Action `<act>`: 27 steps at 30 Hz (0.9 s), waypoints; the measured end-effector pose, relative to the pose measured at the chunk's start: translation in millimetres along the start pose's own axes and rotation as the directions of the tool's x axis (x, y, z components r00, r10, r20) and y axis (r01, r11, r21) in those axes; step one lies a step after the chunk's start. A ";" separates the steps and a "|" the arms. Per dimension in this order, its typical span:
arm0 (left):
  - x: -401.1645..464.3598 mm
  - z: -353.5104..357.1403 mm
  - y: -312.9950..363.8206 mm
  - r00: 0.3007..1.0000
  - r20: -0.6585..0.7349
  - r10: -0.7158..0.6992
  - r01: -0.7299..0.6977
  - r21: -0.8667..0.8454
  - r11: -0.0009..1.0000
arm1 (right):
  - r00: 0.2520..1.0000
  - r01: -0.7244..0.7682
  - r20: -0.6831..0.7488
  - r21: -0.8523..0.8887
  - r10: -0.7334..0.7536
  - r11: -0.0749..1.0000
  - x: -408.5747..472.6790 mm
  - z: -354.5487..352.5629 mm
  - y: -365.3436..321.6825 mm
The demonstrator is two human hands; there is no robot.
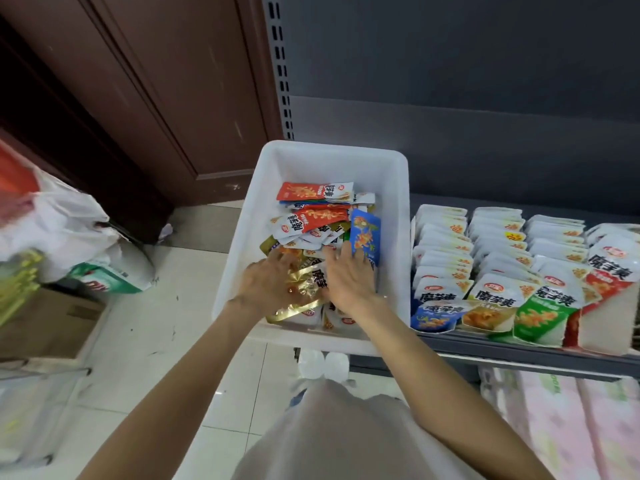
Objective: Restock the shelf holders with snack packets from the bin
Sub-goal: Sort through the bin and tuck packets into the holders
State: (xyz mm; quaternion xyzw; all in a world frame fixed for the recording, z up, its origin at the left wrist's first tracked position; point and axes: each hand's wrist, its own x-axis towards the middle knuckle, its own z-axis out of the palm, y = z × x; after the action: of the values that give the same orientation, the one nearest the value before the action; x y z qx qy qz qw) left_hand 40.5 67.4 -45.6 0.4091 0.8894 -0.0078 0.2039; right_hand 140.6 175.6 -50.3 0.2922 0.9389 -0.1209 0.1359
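A white bin [394, 188] stands at the left end of the shelf, holding a loose pile of snack packets: red ones [313, 192], a blue one [365, 237], and white and gold ones. Both my hands are inside it at the near end. My left hand [263, 284] holds a small fan of gold packets [304, 289] against its thumb side, fingers reaching into the pile. My right hand [349, 277] lies flat with fingers spread on the packets, fingertips at the blue packet's lower edge. To the right stand the shelf holders [599, 327], filled with rows of packets.
The dark shelf back panel [485, 98] rises behind the bin and holders. A brown wooden door [156, 98] is at left. Plastic bags [69, 230] and a cardboard box [52, 323] sit on the tiled floor at left. Pink packs [571, 427] fill the lower shelf.
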 end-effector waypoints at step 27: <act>-76.2 -60.2 121.4 0.873 -0.263 0.411 -0.384 -0.889 0.248 | 0.878 0.342 -0.418 0.888 0.231 0.308 -154.4 -105.1 135.7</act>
State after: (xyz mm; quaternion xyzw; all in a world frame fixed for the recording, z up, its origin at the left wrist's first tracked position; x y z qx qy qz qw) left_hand 152.1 103.8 56.3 0.4328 0.6013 0.5377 0.4024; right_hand 322.5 236.7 78.2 0.3010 0.6965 -0.5781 -0.3001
